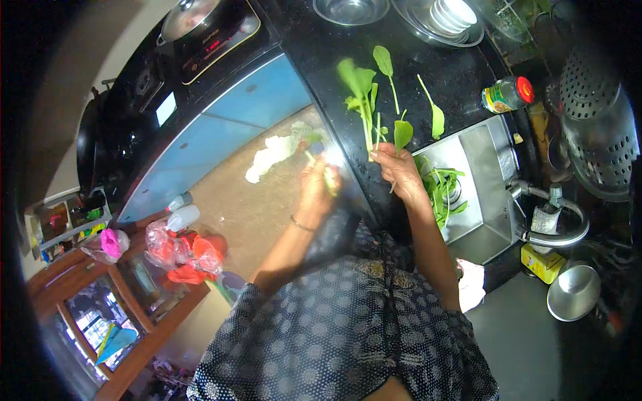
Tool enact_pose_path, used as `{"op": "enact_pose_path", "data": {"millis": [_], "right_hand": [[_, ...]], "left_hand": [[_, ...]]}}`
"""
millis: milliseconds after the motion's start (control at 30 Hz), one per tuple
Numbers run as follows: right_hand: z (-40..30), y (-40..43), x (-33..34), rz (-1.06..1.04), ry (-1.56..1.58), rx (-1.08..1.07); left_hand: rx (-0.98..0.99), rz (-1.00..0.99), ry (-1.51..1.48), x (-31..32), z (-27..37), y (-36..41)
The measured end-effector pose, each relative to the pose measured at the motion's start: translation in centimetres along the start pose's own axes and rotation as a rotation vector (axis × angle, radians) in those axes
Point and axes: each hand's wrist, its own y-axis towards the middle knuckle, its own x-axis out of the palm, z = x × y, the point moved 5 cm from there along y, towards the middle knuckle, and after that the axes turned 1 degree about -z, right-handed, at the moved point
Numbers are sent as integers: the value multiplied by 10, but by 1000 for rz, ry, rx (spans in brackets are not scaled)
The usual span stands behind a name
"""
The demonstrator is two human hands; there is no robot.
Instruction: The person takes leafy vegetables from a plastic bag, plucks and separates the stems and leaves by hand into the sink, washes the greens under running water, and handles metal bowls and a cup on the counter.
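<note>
My right hand is over the black countertop beside the sink, with leafy green stalks pinched at their stem ends between thumb and fingers. A single rounded leaf also shows at its fingers. Out past the counter's front edge, my left hand is closed around a short pale green stem piece, blurred in part. Two loose leaves lie on the counter beyond the right hand: one leaf and another leaf. More picked greens lie in the stainless steel sink, near its drain.
A red-lidded jar lies behind the sink, near the curved faucet. Metal bowls and stacked white bowls stand farther back. Pale leaf scraps are on the floor. An induction cooker bears a lidded pot.
</note>
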Motion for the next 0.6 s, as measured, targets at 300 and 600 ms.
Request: {"op": "enact_pose_path", "data": {"millis": [300,600], "right_hand": [[-8,-14,-3,100,-191,-128],[-14,-25,-3,-29,-289,-217]], "left_hand": [[98,-151,349,53,-22,-1],[80,-128,377,54,-28,2]]}}
